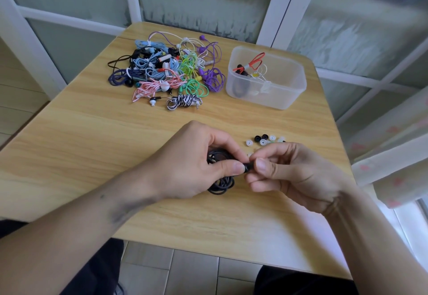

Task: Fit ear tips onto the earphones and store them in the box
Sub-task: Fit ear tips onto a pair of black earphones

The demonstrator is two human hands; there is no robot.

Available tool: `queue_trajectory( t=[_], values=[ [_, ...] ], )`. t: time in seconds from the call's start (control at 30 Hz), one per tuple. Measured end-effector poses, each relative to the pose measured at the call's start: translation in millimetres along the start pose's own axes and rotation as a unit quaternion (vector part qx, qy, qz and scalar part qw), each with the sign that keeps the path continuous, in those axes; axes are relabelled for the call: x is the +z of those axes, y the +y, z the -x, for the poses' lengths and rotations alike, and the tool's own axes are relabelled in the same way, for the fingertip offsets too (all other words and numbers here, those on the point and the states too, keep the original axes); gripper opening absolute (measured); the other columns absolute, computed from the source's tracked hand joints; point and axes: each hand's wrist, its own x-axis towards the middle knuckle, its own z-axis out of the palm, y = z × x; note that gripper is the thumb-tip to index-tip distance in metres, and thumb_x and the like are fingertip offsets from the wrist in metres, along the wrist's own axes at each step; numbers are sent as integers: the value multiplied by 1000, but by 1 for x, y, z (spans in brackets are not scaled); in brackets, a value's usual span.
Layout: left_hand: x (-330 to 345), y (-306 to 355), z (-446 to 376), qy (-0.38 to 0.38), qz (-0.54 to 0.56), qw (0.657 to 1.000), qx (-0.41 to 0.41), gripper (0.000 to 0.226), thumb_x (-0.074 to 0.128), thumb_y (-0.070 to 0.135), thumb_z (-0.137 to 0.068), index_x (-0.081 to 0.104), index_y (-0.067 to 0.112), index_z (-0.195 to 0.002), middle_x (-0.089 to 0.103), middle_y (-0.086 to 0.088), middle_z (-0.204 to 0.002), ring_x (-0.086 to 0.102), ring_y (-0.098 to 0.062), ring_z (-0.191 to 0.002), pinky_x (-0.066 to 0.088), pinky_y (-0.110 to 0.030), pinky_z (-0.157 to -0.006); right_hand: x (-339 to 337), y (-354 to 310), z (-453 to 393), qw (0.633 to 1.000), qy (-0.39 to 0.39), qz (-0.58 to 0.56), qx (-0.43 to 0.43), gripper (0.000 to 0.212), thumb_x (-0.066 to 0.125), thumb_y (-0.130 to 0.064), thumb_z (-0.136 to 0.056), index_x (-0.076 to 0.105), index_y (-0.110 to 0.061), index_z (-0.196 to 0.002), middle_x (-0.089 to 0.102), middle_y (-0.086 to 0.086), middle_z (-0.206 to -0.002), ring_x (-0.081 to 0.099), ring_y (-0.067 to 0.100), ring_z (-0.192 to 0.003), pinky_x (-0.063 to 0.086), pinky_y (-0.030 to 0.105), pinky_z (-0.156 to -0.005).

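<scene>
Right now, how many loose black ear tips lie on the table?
2 fully seen, side by side beyond the right hand; the hand may hide more.

Matt light wood-grain table [92, 132], frosted translucent plastic box [289, 90], smooth rubbery ear tips [264, 140]

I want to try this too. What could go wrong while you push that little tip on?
The small black ear tip is only pinched between the left hand and right hand, so it might pop off and roll away. The loose black and clear ear tips lie near the wooden table edge and the right hand could knock them off.
</scene>
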Motion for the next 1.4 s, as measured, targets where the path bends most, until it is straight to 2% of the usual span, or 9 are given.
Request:
queue_trajectory(
  t=[0.2,0.37,0.57,0.7,0.77,0.87,1.03,1.23,1.4],
  values=[
    [2,-2,2,72,-40,995,54,16,80,9,-76,76,23,-82,72,15,-75,65,2,-68,46,-10,-66,1,3,-4,999,-2,-45,7,22,79,-14,-51,78,-7,-71,69,16,-66,71,18,-59,58,24,-54],
    [6,-8,1,112,-96,979,138,8,74,9,-76,75,15,-81,74,9,-80,69,-7,-75,54,-29,-68,0,11,-9,991,-24,-124,47,51,100,-20,-37,78,-5,-81,69,14,-71,72,18,-66,60,26,-60],
    [9,-11,1,163,-167,947,221,20,55,8,-85,72,6,-76,72,-1,-76,68,-21,-70,54,-34,-57,18,13,-8,974,0,-224,44,10,72,-10,-59,75,-6,-68,66,6,-65,69,10,-60,58,20,-57],
    [9,-11,0,198,-102,960,169,10,66,3,-79,73,7,-74,73,4,-77,70,-12,-73,55,-32,-61,25,17,-8,974,15,-225,-9,14,63,-8,-74,76,-4,-77,65,7,-65,67,9,-59,58,20,-59],
    [10,-10,0,203,-61,971,114,10,70,4,-75,74,13,-73,73,8,-76,70,-7,-73,56,-32,-65,25,17,-8,980,28,-192,-36,17,62,-8,-74,73,-1,-85,66,9,-67,67,11,-59,58,20,-58],
    [8,-7,-1,200,-10,979,35,18,78,7,-72,73,23,-70,74,8,-73,70,-10,-71,55,-32,-68,23,17,-8,987,35,-142,-73,16,63,-9,-74,75,-3,-83,67,11,-67,67,14,-59,58,21,-58],
    [4,-1,-4,137,37,989,-44,21,80,0,-72,73,19,-71,74,9,-71,68,-1,-66,51,-13,-65,11,15,-6,983,64,62,-157,18,69,-22,-77,78,-12,-88,72,15,-72,70,24,-66,58,29,-68],
    [3,1,-5,103,69,989,-80,19,79,1,-74,72,18,-71,72,10,-65,64,2,-60,47,-10,-61,8,13,-6,933,87,183,-296,12,67,-14,-85,69,-6,-93,70,14,-77,69,26,-66,58,34,-62],
    [4,1,-5,110,79,987,-84,22,78,-2,-73,71,19,-69,73,7,-70,65,1,-60,47,-10,-60,5,11,-3,925,88,227,-291,12,68,-15,-83,74,-9,-91,73,11,-78,73,25,-66,60,33,-66]
  ],
)
